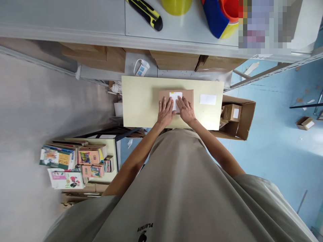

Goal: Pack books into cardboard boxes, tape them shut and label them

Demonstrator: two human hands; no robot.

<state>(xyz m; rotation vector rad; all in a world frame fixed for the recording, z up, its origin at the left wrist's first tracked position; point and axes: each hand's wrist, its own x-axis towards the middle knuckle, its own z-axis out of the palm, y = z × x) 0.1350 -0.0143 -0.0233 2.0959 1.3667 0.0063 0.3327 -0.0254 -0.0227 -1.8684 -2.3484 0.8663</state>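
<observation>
A brown cardboard box [163, 94] lies on the pale yellow tabletop [141, 101] in front of me. On its upper face is a white label [176, 96] with a small yellow mark at its far edge. My left hand [166, 112] rests flat on the box, fingers stretched out over the label's left side. Pressed against the label's right side, my right hand [186, 110] also lies flat with its fingers extended. Both hands cover part of the label and the box's near edge. To the right of the box a separate white paper slip [208, 99] lies on the tabletop.
An open carton [246, 117] holding smaller boxes stands right of the table. Behind it, a grey shelf [75, 30] carries a yellow-black utility knife [148, 13]; a white power strip [142, 69] sits on the level below. Stacked books [75, 158] are at lower left.
</observation>
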